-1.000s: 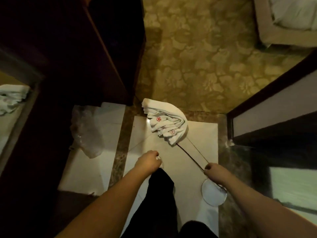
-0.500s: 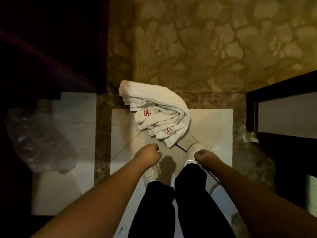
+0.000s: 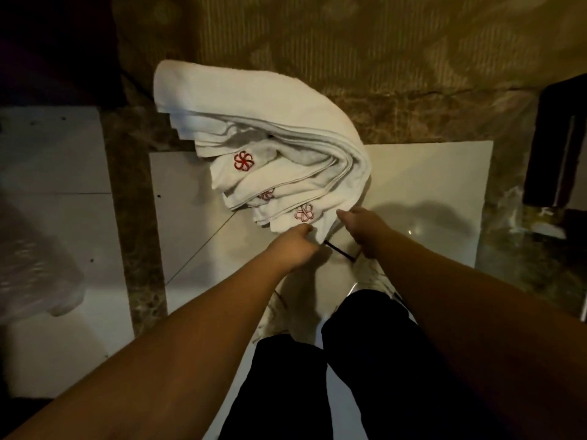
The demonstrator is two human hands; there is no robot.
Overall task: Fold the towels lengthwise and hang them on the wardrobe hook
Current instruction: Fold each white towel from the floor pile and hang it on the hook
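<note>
A heap of several white towels [image 3: 273,134] with red flower emblems lies on the pale floor tile [image 3: 428,192], partly over the brown marble strip. My left hand [image 3: 293,250] reaches the heap's near corner, its curled fingers pinching the lowest towel edge. My right hand [image 3: 365,231] is just to the right, with its thumb on the same near edge and its fingers curled under. The wardrobe hook is out of view.
A crumpled clear plastic bag [image 3: 35,265] lies on the tiles at the left. Dark wardrobe wood [image 3: 57,46] fills the top left and a dark door frame [image 3: 552,147] stands at the right. Patterned carpet [image 3: 381,36] lies beyond. My black trousers [image 3: 374,360] are below.
The view has dropped closer to the floor. Both hands moved forward from above my shoes to the near edge of the towel heap and took hold of it.
</note>
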